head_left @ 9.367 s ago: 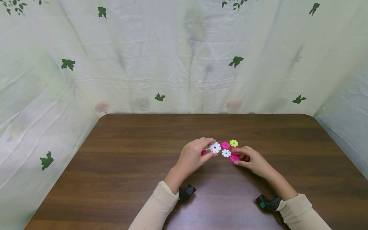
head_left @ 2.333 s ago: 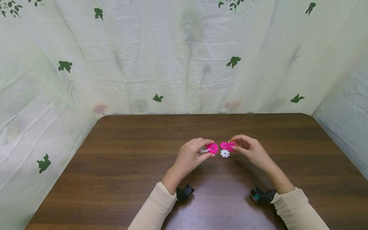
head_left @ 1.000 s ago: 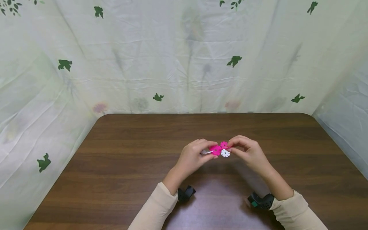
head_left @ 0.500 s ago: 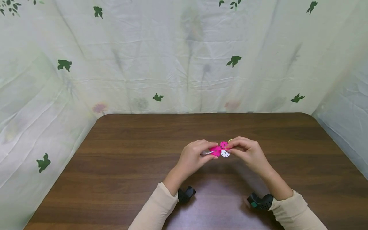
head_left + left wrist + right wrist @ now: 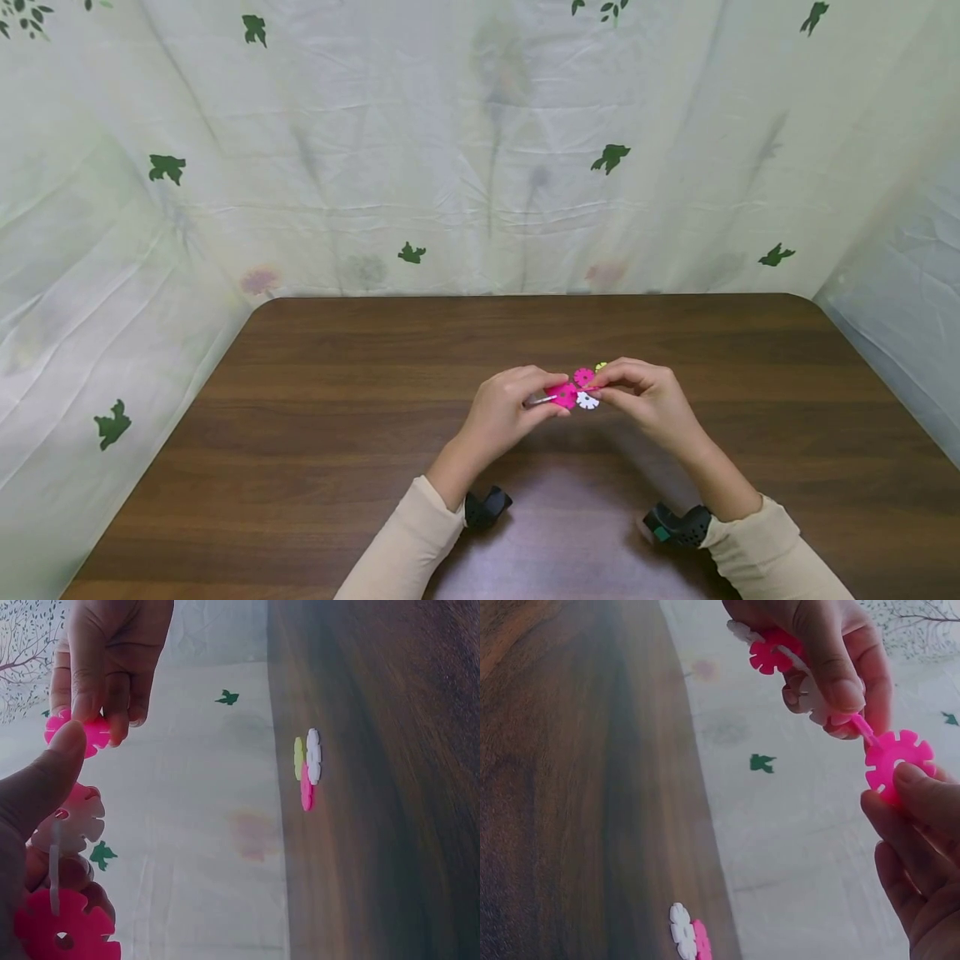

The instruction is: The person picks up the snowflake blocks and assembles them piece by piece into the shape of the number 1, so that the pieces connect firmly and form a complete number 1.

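My left hand (image 5: 517, 396) holds a short chain of pink and white notched plastic discs, joined at their slots. A white disc (image 5: 75, 825) and a large-looking pink disc (image 5: 64, 926) of it show in the left wrist view. Thumb and fingers of my right hand (image 5: 645, 390) pinch another pink disc (image 5: 898, 761). Its edge meets an edge-on pink disc (image 5: 862, 729) at the chain's end, slot to slot. On the table below lie a loose pink disc (image 5: 583, 377), a white disc (image 5: 588, 402) and a yellow-green disc (image 5: 601, 366), the last partly hidden by my right hand.
The brown wooden table (image 5: 360, 433) reaches back to a pale cloth (image 5: 480, 167) printed with green birds and leaves. Similar cloth hangs at both sides. Black cameras (image 5: 678, 525) sit at both wrists.
Earlier the right hand was at the loose discs and picked up a pink one. It has since moved left to the chain's end. Over the last second both hands barely shift.
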Demonstrator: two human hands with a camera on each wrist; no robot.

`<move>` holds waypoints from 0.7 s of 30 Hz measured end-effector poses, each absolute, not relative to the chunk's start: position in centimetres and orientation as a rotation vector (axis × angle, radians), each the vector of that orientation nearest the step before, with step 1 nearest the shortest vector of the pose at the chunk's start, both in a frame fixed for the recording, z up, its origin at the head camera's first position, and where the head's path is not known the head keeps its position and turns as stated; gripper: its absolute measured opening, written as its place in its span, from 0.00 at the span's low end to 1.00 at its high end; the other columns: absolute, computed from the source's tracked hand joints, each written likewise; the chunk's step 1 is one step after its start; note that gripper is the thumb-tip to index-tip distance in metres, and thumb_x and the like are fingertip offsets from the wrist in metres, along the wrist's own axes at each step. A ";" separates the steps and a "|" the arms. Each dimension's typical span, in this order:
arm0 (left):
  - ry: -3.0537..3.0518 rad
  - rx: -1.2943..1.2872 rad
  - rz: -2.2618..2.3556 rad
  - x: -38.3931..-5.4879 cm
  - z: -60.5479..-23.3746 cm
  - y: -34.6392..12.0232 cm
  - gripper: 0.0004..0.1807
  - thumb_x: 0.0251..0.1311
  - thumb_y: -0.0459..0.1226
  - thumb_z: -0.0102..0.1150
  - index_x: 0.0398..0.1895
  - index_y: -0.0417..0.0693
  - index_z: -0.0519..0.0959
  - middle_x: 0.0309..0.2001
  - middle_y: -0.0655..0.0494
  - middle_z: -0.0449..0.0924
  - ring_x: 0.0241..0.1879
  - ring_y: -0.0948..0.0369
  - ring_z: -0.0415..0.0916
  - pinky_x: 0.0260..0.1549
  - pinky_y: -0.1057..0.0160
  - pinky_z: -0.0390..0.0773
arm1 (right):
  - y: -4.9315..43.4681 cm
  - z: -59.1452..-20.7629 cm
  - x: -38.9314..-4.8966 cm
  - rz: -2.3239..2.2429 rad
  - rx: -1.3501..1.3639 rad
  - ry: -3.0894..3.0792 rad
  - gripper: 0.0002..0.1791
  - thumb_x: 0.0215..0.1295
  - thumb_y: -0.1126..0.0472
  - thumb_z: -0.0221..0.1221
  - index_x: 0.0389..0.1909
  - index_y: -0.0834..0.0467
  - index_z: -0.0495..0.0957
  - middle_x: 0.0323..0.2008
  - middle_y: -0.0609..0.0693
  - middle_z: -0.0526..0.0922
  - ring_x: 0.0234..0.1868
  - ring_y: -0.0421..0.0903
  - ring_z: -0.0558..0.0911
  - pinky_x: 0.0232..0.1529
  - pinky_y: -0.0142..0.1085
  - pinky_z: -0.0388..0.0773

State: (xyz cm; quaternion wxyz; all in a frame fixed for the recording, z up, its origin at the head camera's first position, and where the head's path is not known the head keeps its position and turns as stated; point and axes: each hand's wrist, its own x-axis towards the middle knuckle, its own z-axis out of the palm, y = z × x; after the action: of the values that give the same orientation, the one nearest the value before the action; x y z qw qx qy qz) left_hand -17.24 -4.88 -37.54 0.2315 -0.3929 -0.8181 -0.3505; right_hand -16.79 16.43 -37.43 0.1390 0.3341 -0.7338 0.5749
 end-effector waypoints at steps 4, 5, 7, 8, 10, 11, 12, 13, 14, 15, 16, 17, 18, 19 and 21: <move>-2.248 -1.089 -0.996 -17.2 -37.5 -4.9 0.19 0.41 0.41 0.70 0.39 0.44 0.82 0.31 0.59 0.80 0.27 0.67 0.71 0.25 0.74 0.67 | 16.5 -37.6 -16.9 1.669 0.970 -2.122 0.13 0.43 0.84 0.59 0.29 0.66 0.79 0.29 0.57 0.80 0.33 0.41 0.78 0.28 0.30 0.77; -2.248 -1.092 -1.004 -17.2 -37.5 -4.9 0.19 0.40 0.40 0.70 0.39 0.44 0.82 0.31 0.59 0.80 0.27 0.67 0.71 0.25 0.74 0.66 | 16.5 -37.6 -16.9 1.678 0.982 -2.114 0.13 0.43 0.85 0.59 0.29 0.67 0.79 0.29 0.58 0.79 0.32 0.41 0.78 0.28 0.30 0.76; -2.249 -1.097 -1.018 -17.2 -37.4 -5.0 0.19 0.40 0.40 0.71 0.39 0.45 0.82 0.31 0.59 0.80 0.26 0.67 0.70 0.25 0.75 0.66 | 16.5 -37.6 -16.9 1.699 1.014 -2.097 0.13 0.43 0.86 0.58 0.28 0.69 0.79 0.28 0.59 0.79 0.32 0.41 0.78 0.28 0.30 0.76; -2.250 -1.101 -1.023 -17.2 -37.4 -5.0 0.19 0.40 0.40 0.71 0.39 0.45 0.82 0.30 0.59 0.80 0.25 0.67 0.69 0.24 0.75 0.65 | 16.5 -37.6 -16.9 1.706 1.028 -2.090 0.13 0.42 0.86 0.58 0.28 0.69 0.79 0.28 0.59 0.79 0.32 0.41 0.77 0.28 0.29 0.76; -2.252 -1.113 -1.048 -17.2 -37.3 -5.0 0.19 0.39 0.40 0.71 0.39 0.44 0.82 0.30 0.60 0.79 0.24 0.68 0.68 0.24 0.76 0.65 | 16.4 -37.5 -16.9 1.726 1.046 -2.087 0.13 0.43 0.86 0.57 0.28 0.69 0.78 0.28 0.59 0.78 0.31 0.41 0.77 0.28 0.30 0.76; -2.253 -1.118 -1.049 -17.1 -37.3 -5.1 0.19 0.39 0.40 0.71 0.39 0.44 0.82 0.30 0.60 0.79 0.24 0.69 0.67 0.24 0.76 0.64 | 16.4 -37.4 -16.9 1.734 1.048 -2.090 0.13 0.43 0.86 0.57 0.28 0.69 0.78 0.28 0.59 0.78 0.31 0.41 0.77 0.27 0.30 0.76; -2.256 -1.121 -1.047 -17.1 -37.3 -5.1 0.19 0.39 0.40 0.71 0.39 0.44 0.82 0.29 0.60 0.79 0.23 0.69 0.66 0.23 0.76 0.64 | 16.4 -37.4 -16.9 1.741 1.044 -2.096 0.13 0.43 0.86 0.58 0.28 0.68 0.79 0.28 0.58 0.78 0.31 0.41 0.77 0.27 0.30 0.76; -2.257 -1.125 -1.046 -17.1 -37.3 -5.1 0.19 0.39 0.40 0.71 0.38 0.44 0.82 0.29 0.60 0.79 0.23 0.69 0.66 0.23 0.76 0.64 | 16.4 -37.4 -16.9 1.746 1.038 -2.102 0.14 0.43 0.85 0.58 0.28 0.67 0.79 0.28 0.57 0.78 0.30 0.41 0.77 0.27 0.31 0.76; -2.259 -1.127 -1.046 -17.1 -37.3 -5.1 0.20 0.38 0.39 0.72 0.38 0.44 0.82 0.29 0.60 0.79 0.23 0.68 0.66 0.23 0.76 0.64 | 16.3 -37.4 -16.8 1.749 1.031 -2.107 0.14 0.43 0.86 0.57 0.28 0.67 0.79 0.28 0.58 0.78 0.30 0.41 0.77 0.26 0.31 0.76; -2.262 -1.128 -1.047 -17.1 -37.3 -5.1 0.20 0.38 0.39 0.72 0.38 0.44 0.82 0.29 0.60 0.79 0.23 0.68 0.67 0.23 0.75 0.64 | 16.2 -37.3 -16.7 1.756 1.023 -2.113 0.13 0.43 0.86 0.57 0.28 0.68 0.78 0.27 0.58 0.78 0.30 0.41 0.76 0.26 0.31 0.76; -2.265 -1.126 -1.035 -17.1 -37.3 -5.1 0.20 0.38 0.39 0.72 0.38 0.45 0.82 0.29 0.60 0.79 0.23 0.67 0.68 0.23 0.75 0.65 | 16.1 -37.1 -16.6 1.757 1.018 -2.118 0.13 0.43 0.86 0.57 0.28 0.69 0.78 0.27 0.59 0.77 0.30 0.41 0.76 0.26 0.31 0.76; -2.269 -1.126 -1.028 -17.1 -37.3 -5.1 0.20 0.38 0.39 0.72 0.39 0.45 0.82 0.30 0.60 0.79 0.23 0.66 0.69 0.24 0.75 0.65 | 16.0 -36.9 -16.4 1.757 1.011 -2.122 0.13 0.43 0.86 0.57 0.28 0.69 0.78 0.27 0.60 0.77 0.29 0.41 0.76 0.25 0.31 0.76; -2.275 -1.125 -1.029 -17.2 -37.3 -5.1 0.20 0.39 0.39 0.72 0.39 0.45 0.82 0.30 0.60 0.79 0.24 0.65 0.70 0.24 0.74 0.65 | 15.9 -36.7 -16.3 1.756 1.006 -2.126 0.12 0.43 0.86 0.57 0.28 0.70 0.77 0.27 0.60 0.77 0.29 0.41 0.76 0.26 0.31 0.76; -2.281 -1.123 -1.030 -17.2 -37.3 -5.2 0.20 0.39 0.39 0.71 0.39 0.44 0.82 0.31 0.59 0.79 0.25 0.65 0.70 0.25 0.74 0.66 | 15.8 -36.5 -16.1 1.753 1.002 -2.131 0.12 0.43 0.87 0.57 0.28 0.71 0.77 0.27 0.61 0.77 0.30 0.41 0.76 0.26 0.30 0.76; -2.289 -1.119 -1.037 -17.2 -37.3 -5.3 0.20 0.39 0.39 0.71 0.39 0.44 0.82 0.31 0.59 0.80 0.26 0.64 0.72 0.26 0.74 0.67 | 15.6 -36.1 -15.9 1.744 1.000 -2.144 0.11 0.44 0.86 0.57 0.28 0.72 0.77 0.28 0.62 0.76 0.30 0.41 0.76 0.27 0.30 0.76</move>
State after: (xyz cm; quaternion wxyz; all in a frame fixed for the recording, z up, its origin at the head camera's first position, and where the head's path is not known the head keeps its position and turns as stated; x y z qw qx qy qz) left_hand -17.24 -5.26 -37.27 0.1941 -0.3989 -0.8164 -0.3697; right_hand -15.89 15.65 -36.07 0.1011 0.3385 -0.7257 0.5903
